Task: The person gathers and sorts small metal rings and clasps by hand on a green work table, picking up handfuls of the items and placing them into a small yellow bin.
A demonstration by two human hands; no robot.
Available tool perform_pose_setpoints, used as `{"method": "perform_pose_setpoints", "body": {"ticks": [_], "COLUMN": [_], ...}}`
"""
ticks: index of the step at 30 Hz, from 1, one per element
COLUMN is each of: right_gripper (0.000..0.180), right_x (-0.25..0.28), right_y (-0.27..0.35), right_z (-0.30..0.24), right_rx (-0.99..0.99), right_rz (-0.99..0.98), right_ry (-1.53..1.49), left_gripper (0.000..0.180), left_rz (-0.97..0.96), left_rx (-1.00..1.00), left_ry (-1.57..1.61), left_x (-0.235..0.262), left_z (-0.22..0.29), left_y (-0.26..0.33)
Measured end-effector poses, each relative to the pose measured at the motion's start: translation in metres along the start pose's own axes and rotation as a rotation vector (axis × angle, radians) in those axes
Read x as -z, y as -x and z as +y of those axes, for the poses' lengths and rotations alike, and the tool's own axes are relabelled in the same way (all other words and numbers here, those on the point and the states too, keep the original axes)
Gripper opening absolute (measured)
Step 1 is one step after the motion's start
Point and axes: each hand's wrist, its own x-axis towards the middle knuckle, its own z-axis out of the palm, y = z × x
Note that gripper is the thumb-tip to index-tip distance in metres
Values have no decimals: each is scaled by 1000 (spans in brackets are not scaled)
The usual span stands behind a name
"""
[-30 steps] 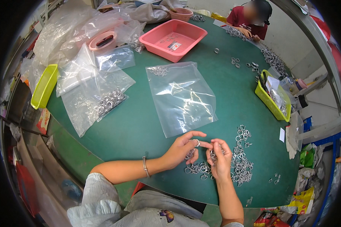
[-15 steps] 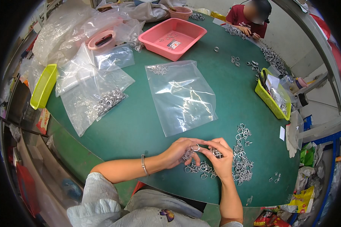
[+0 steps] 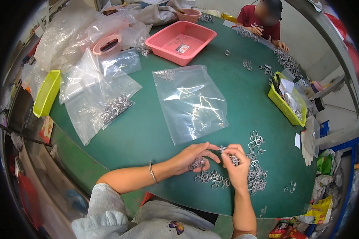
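Note:
Small silver metal rings (image 3: 196, 163) lie cupped in my left hand (image 3: 189, 156), its lower fingers curled round them while the index finger and thumb reach to the right. Between thumb and index finger, my right hand (image 3: 238, 169) pinches a single metal ring (image 3: 222, 149); more rings (image 3: 233, 160) are tucked in its palm. The left index fingertip is close to the pinched ring; whether they touch I cannot tell. Loose rings (image 3: 214, 178) lie on the green table (image 3: 139, 135) below my hands, and a larger pile (image 3: 256, 175) spreads beside my right hand.
Beyond my hands lies a clear plastic bag (image 3: 193, 105) with some rings in its corner. Left of it is another bag (image 3: 83, 115) holding rings. A pink basin (image 3: 181, 42) and a yellow-green basket (image 3: 285, 99) stand farther off. A co-worker (image 3: 263, 24) sits at the far right.
My right hand has moved slightly right, away from my left fingers, carrying the pinched ring. My left fingers have spread a little. The co-worker's one hand has shifted toward the far ring pile.

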Motion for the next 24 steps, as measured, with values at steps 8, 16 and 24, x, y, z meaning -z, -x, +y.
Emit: {"method": "perform_pose_setpoints", "body": {"ticks": [8, 16, 24], "right_gripper": [15, 12, 8], "right_x": [10, -4, -31], "right_y": [-2, 9, 17], "right_z": [2, -6, -8], "right_rx": [-459, -465, -45], "right_rz": [-4, -92, -213], "right_ry": [-956, -384, 122], "left_gripper": [49, 44, 40], "left_rz": [38, 165, 208], "left_rx": [-57, -141, -286], "left_ry": [-10, -239, -549], "left_x": [1, -5, -20], "left_z": [-6, -8, -6], "left_y": [-3, 3, 12]}}
